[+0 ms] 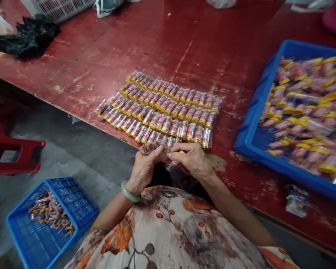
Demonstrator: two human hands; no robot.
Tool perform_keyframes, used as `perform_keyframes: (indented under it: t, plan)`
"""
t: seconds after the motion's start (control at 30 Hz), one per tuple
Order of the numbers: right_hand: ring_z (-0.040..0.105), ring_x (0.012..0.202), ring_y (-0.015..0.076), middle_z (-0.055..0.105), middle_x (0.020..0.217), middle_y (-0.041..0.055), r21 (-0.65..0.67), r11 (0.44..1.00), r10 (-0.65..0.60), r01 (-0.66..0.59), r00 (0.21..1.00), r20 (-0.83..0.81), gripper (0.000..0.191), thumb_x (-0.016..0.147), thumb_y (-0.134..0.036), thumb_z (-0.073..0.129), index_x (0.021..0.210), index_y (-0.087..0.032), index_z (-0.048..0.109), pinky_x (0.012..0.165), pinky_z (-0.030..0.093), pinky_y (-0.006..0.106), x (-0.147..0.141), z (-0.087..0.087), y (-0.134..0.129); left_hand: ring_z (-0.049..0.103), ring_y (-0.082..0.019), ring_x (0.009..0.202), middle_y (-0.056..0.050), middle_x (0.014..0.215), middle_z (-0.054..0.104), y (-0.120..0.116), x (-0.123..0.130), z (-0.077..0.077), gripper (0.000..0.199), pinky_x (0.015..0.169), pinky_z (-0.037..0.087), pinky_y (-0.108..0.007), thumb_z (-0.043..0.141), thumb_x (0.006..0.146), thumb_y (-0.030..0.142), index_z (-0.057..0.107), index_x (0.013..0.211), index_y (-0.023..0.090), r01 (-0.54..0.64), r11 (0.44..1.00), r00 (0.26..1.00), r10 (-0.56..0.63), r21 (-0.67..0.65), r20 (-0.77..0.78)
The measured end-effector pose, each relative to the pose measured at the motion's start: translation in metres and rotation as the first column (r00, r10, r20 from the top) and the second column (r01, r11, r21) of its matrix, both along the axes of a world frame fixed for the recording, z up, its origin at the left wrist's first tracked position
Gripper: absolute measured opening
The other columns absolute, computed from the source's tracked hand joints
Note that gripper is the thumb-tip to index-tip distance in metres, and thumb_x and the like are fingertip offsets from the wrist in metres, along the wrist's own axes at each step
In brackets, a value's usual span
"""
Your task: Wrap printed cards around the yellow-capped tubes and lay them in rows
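My left hand (146, 167), a green bangle at its wrist, is closed on a clear plastic wrapper (151, 147) with dark print, near the table's front edge. My right hand (194, 160) pinches a small clear tube with a yellow cap (172, 164), partly hidden by the fingers. The two hands almost meet at the fingertips. Just beyond them, several slanting rows of small tubes (168, 106) with yellow ends and purple labels lie side by side on the red table (212, 56).
A blue tray (249, 123) heaped with yellow-capped pink tubes stands at the right. Beside it lies a small stack of printed packets (296, 201). A blue basket (82, 203) with more pieces is at lower left, near a red stool (22, 155). A black bag (28, 35) lies far left.
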State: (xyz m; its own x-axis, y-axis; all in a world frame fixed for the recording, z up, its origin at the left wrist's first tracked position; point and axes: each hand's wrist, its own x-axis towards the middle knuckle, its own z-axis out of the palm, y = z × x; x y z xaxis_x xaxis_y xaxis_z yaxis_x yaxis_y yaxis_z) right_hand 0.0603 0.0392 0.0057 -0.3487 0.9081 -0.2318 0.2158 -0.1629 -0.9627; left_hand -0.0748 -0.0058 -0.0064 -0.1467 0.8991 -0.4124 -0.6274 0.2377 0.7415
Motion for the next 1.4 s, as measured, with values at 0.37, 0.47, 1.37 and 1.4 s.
perform_keyframes:
  t: [0.37, 0.47, 1.37, 1.4]
  plan:
    - [0.057, 0.064, 0.0118, 0.065, 0.088, 0.002, 0.138, 0.989, 0.054, -0.045, 0.997, -0.062, 0.018, 0.081, -0.034, 0.067, 0.093, -0.021, 0.069, 0.055, 0.045, 0.024, 0.06, 0.001, -0.028, 0.068, -0.017, 0.073, -0.004, 0.088, 0.074, 0.001, 0.007, 0.001, 0.034, 0.068, 0.057, -0.031, 0.087, 0.059, 0.026, 0.071, 0.087, 0.014, -0.091, 0.995, 0.996, 0.092, -0.048, 0.013]
    - [0.063, 0.091, 0.0188, 0.066, 0.099, 0.0047, 0.443, 0.896, 0.038, -0.028, 0.999, -0.014, 0.019, 0.081, -0.024, 0.067, 0.1, -0.023, 0.068, 0.078, 0.052, 0.031, 0.062, 0.0, -0.041, 0.068, -0.017, 0.075, -0.003, 0.09, 0.073, -0.002, 0.01, -0.001, 0.035, 0.063, 0.058, -0.029, 0.086, 0.061, 0.028, 0.071, 0.09, 0.016, -0.093, 0.993, 0.994, 0.097, -0.069, 0.053]
    - [0.068, 0.095, 0.0248, 0.07, 0.099, 0.0091, 0.946, 0.316, -0.282, -0.074, 0.945, 0.168, 0.048, 0.078, -0.01, 0.069, 0.123, -0.024, 0.056, 0.078, 0.058, 0.036, 0.033, -0.033, -0.069, 0.063, -0.012, 0.068, -0.001, 0.085, 0.071, -0.026, 0.025, 0.001, 0.033, 0.062, 0.054, -0.025, 0.083, 0.066, 0.034, 0.071, 0.09, 0.016, -0.064, 0.998, 0.994, 0.066, -0.026, 0.084]
    - [0.068, 0.097, 0.0252, 0.069, 0.101, 0.01, 0.935, 0.347, -0.24, -0.075, 0.957, 0.166, 0.05, 0.079, -0.013, 0.069, 0.126, -0.023, 0.054, 0.08, 0.058, 0.037, 0.033, -0.031, -0.068, 0.063, -0.012, 0.068, -0.001, 0.085, 0.071, -0.027, 0.024, 0.001, 0.032, 0.063, 0.053, -0.025, 0.083, 0.066, 0.033, 0.071, 0.09, 0.016, -0.06, 0.998, 0.995, 0.061, -0.016, 0.084]
